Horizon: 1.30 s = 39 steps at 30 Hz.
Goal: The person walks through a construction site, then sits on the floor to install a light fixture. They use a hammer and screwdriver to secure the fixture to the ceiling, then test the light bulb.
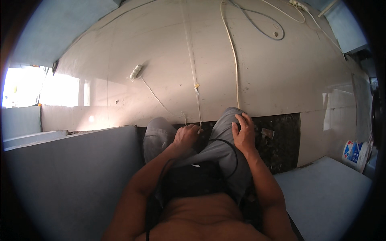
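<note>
My left hand [186,135] is closed between my knees, its fingers at the ends of thin white string. From a small roll of white string [136,72] on the tiled floor, a strand [157,98] runs down to this hand. A straight pale line [193,66] with a yellowish-white knot [196,88] also comes down to the fingertips. What lies inside the grip is partly hidden. My right hand [244,134] rests on my right knee, thumb and fingers apart, holding nothing. Below my knees is a dark, rough strip [281,140] along the tile edge.
A beige cable [233,48] lies across the beige tiles [152,44] toward my right knee. A grey cable [257,30] loops farther off, near a white power strip [297,5]. Grey-blue slabs [80,172] flank me. A white bucket [354,154] stands right; a small fragment [267,133] lies in the strip.
</note>
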Each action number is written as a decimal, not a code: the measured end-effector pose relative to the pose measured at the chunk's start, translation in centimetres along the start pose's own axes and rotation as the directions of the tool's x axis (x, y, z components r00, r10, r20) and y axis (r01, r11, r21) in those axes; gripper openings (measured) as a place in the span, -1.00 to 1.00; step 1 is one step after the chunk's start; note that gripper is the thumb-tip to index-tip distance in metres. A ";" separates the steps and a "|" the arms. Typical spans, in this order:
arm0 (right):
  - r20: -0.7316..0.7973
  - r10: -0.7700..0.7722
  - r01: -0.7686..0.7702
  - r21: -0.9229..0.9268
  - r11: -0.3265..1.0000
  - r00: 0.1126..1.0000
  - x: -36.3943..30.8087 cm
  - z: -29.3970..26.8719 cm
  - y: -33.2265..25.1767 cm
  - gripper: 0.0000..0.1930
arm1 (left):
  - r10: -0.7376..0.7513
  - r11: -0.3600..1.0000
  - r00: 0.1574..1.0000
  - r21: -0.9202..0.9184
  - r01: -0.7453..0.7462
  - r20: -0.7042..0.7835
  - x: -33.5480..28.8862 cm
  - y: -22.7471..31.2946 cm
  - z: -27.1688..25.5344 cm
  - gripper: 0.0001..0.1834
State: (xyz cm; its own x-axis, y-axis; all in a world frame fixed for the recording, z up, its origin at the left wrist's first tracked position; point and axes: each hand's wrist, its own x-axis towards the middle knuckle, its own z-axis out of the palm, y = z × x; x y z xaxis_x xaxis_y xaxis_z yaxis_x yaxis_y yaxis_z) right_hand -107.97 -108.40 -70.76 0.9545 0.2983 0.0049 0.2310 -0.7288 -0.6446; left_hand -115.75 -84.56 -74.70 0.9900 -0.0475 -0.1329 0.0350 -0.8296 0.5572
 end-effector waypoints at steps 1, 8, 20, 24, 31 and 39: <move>0.001 -0.002 0.002 0.004 1.000 1.000 0.0 0.0 0.0 -0.64 | 0.022 1.000 1.000 -0.008 -0.022 -0.010 0.1 -0.1 0.1 -0.79; -0.024 -0.041 0.040 -0.041 0.998 0.999 0.6 0.6 -0.6 -0.66 | 0.125 0.992 0.992 0.025 -0.124 -0.010 -0.1 0.3 0.3 -0.82; 0.022 -0.063 0.064 -0.085 0.994 0.998 1.9 0.7 -1.9 -0.68 | 0.117 0.989 0.982 0.071 -0.129 0.146 0.8 -0.4 0.0 -0.78; 0.019 -0.036 0.037 -0.078 0.996 0.999 0.8 0.5 -0.5 -0.67 | -0.179 0.978 0.957 -0.068 0.199 0.230 1.9 0.8 -2.7 -0.76; 0.024 -0.038 0.040 -0.079 0.996 0.999 0.6 0.4 0.0 -0.66 | -0.233 0.969 0.938 -0.014 0.245 0.258 3.0 -6.9 7.0 -0.77; -0.002 -0.048 0.048 -0.049 0.998 0.999 0.5 0.4 0.0 -0.68 | -0.311 0.859 0.933 -0.366 0.358 0.181 2.4 -8.5 9.4 -0.80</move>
State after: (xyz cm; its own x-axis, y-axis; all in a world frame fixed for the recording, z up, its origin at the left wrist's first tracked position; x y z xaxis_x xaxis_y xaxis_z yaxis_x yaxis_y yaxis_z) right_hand -107.61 -108.00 -71.11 0.9428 0.3314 0.0374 0.2852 -0.7430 -0.6054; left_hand -114.93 -82.84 -87.52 0.8879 0.1131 -0.4459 0.4343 -0.5257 0.7314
